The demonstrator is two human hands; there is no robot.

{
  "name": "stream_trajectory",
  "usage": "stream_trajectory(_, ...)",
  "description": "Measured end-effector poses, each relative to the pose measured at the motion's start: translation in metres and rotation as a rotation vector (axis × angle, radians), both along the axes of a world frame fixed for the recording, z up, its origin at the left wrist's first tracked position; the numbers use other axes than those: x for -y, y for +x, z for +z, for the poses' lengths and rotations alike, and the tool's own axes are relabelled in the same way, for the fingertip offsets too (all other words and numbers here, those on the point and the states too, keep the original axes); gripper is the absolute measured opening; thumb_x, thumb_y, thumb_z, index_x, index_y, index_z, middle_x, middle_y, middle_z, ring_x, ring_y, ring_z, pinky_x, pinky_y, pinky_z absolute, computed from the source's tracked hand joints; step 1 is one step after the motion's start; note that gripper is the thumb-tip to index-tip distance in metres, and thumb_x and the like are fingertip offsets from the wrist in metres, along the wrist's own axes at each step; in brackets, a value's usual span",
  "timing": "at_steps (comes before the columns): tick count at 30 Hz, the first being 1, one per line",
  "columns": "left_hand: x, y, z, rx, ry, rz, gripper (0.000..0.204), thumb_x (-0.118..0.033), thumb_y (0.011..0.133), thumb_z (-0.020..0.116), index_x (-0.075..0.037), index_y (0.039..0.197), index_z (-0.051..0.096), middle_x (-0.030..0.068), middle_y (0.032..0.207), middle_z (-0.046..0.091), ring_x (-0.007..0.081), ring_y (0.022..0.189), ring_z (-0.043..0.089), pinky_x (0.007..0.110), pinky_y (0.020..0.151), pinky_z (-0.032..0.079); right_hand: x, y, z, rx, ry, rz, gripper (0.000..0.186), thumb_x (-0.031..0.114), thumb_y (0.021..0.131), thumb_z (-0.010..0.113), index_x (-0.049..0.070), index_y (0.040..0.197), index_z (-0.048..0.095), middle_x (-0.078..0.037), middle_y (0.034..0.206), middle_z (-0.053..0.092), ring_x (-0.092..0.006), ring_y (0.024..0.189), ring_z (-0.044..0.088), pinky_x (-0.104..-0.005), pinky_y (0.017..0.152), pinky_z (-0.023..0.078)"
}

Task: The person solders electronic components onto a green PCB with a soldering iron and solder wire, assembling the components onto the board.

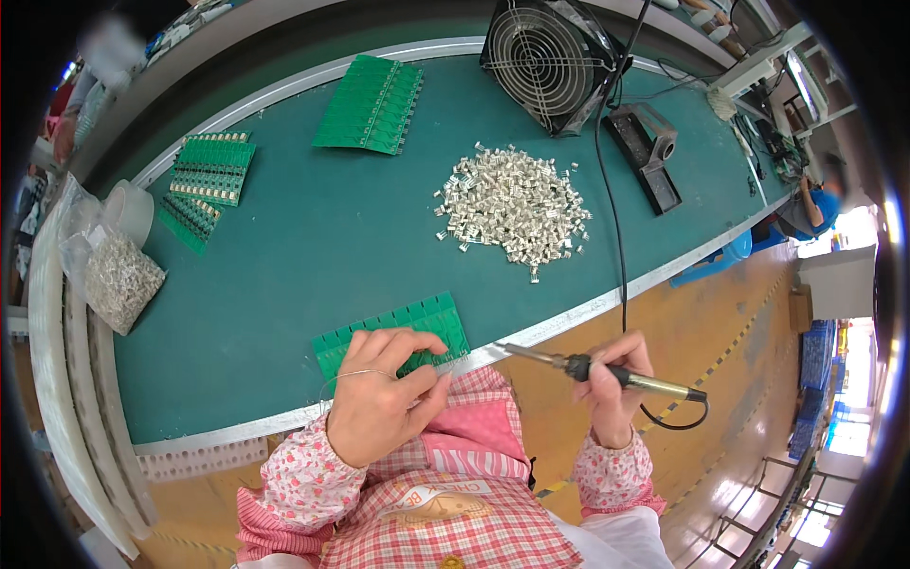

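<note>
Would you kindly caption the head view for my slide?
Right hand holding a soldering iron, left hand over a green circuit board.

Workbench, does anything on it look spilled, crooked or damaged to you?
I see no obvious damage. The white connectors form a loose heap straight on the workbench, with strays around its edge, so they could pass for spilled. At left, the green boards lie in two groups at different angles, slightly untidy.
</note>
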State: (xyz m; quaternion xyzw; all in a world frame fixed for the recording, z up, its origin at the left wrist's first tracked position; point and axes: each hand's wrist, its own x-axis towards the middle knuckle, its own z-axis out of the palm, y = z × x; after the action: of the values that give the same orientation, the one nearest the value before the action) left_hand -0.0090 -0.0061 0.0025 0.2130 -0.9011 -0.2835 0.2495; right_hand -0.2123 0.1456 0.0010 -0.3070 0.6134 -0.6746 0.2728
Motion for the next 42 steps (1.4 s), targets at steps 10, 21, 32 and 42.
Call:
stream_trajectory(10, -0.003, -0.001, -0.001, 0.001, 0.013, 0.039, 0.017, -0.009, 0.068, 0.070, -0.005, 0.058, 0.056, 0.0042, 0.097, 0.064, 0.0233, 0.087, 0.057, 0.037, 0.071, 0.040, 0.009, 0.003, -0.017, 0.148, -0.005, 0.166, 0.020, 0.004, 0.083, 0.063, 0.001, 0.088, 0.045, -0.009, 0.068, 0.059, -0.0080, 0.050, 0.054, -0.0204, 0.046, 0.044)
stream_trajectory(21, -0.003, -0.001, 0.000, 0.029, 0.006, 0.033, 0.011, -0.008, 0.068, 0.070, -0.005, 0.064, 0.060, 0.0026, 0.097, 0.061, 0.0228, 0.091, 0.057, 0.036, 0.074, 0.041, 0.010, -0.004, -0.018, 0.061, 0.024, 0.263, 0.020, 0.005, 0.080, 0.066, -0.001, 0.086, 0.047, -0.008, 0.068, 0.060, -0.0074, 0.053, 0.055, -0.0202, 0.049, 0.045)
stream_trajectory(32, 0.000, 0.003, 0.001, 0.001, 0.019, 0.023, 0.012, -0.008, 0.068, 0.069, -0.005, 0.062, 0.059, 0.0029, 0.096, 0.063, 0.0217, 0.090, 0.059, 0.036, 0.073, 0.043, 0.005, 0.000, -0.015, 0.075, -0.072, 0.196, 0.018, 0.013, 0.084, 0.060, 0.000, 0.088, 0.048, -0.011, 0.072, 0.059, -0.0093, 0.053, 0.053, -0.0231, 0.048, 0.044)
stream_trajectory(42, 0.007, 0.008, 0.001, -0.028, 0.052, -0.021, 0.017, -0.007, 0.070, 0.068, -0.004, 0.058, 0.056, 0.0040, 0.095, 0.065, 0.0218, 0.089, 0.062, 0.035, 0.072, 0.045, 0.008, 0.007, -0.015, 0.072, 0.001, 0.233, 0.020, 0.014, 0.083, 0.062, -0.001, 0.087, 0.049, -0.011, 0.073, 0.060, -0.0091, 0.053, 0.053, -0.0225, 0.047, 0.043)
